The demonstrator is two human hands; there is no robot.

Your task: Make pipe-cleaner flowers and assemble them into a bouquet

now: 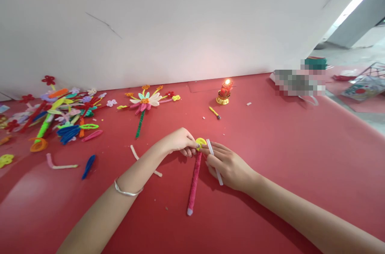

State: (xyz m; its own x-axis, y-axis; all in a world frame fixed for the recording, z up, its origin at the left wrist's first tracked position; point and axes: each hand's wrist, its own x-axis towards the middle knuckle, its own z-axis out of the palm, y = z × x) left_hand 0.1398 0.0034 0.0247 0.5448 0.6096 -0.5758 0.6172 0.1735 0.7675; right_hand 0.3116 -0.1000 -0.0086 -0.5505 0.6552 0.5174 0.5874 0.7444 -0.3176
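Observation:
My left hand (179, 141) pinches a small yellow pipe-cleaner coil (200, 142) at the top of a pink fuzzy stem (194, 182) that lies on the red table (270, 158). My right hand (230, 166) meets it from the right, fingers touching the coil, with a thin white stick (215, 164) lying across its fingers. A silver bangle (128, 192) sits on my left wrist.
A pile of pipe-cleaner flowers (57, 113) lies at far left, and a finished flower with a green stem (144, 107) at centre. A lit candle lamp (224, 91) and a small yellow pen (214, 112) stand beyond my hands. Loose white pipe-cleaner pieces (60, 164) lie nearby.

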